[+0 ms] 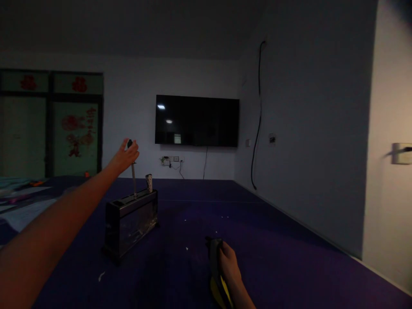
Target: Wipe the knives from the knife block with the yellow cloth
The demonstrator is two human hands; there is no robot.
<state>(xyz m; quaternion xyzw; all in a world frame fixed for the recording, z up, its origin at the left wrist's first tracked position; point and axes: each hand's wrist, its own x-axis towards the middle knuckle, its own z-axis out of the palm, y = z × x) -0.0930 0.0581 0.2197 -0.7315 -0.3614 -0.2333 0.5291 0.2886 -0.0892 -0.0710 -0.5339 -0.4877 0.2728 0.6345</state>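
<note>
My left hand [126, 155] reaches out over a dark metal knife block [130, 221] that stands on the purple floor. Its fingers are closed on the black handle of a knife [133, 178], whose blade points straight down into a slot of the block. A second, pale handle [149, 182] sticks up from the block just to the right. My right hand [227, 262] is low in the middle, closed on a dark tool with a yellow part [216, 274]; what the tool is I cannot make out.
A purple carpet [273, 240] covers the floor. A black television [197, 121] hangs on the far white wall, with sockets and cables below. A white wall [305, 137] runs along the right. Dark doors with red paper cuttings [75, 128] stand at left; cloths lie at the far left.
</note>
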